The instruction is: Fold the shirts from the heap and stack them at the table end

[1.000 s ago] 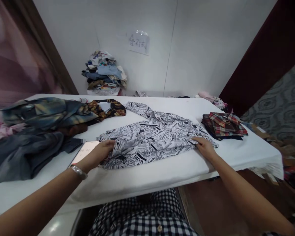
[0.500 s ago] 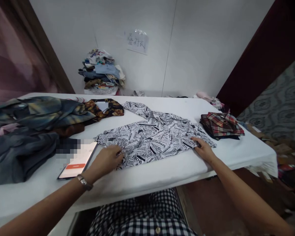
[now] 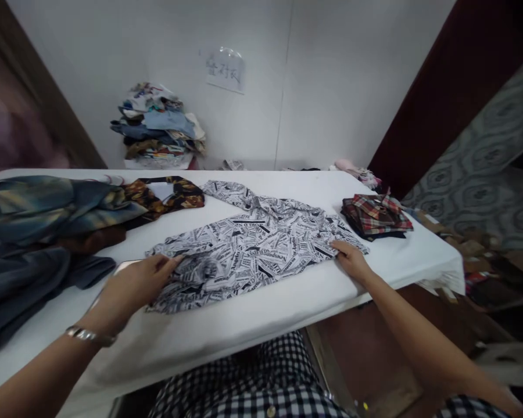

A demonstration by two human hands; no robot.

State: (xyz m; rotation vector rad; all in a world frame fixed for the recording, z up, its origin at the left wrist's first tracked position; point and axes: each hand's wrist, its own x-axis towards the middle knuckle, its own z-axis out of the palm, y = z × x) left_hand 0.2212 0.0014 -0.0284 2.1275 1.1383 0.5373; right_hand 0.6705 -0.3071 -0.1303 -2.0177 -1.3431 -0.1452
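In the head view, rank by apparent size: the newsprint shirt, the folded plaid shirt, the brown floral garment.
1. Newsprint shirt, clearly largest.
2-3. Brown floral garment and plaid shirt look about alike; the floral one is partly hidden, so no ranking.

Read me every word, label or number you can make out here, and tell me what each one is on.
"WORLD": upside down, on the newspaper-print shirt under both hands, near its middle.
Other print on that shirt: headline-style words, too small and blurred to read.
Paper sign on the back wall: a few handwritten characters, too blurred to read.
Folded plaid shirts: no text visible.
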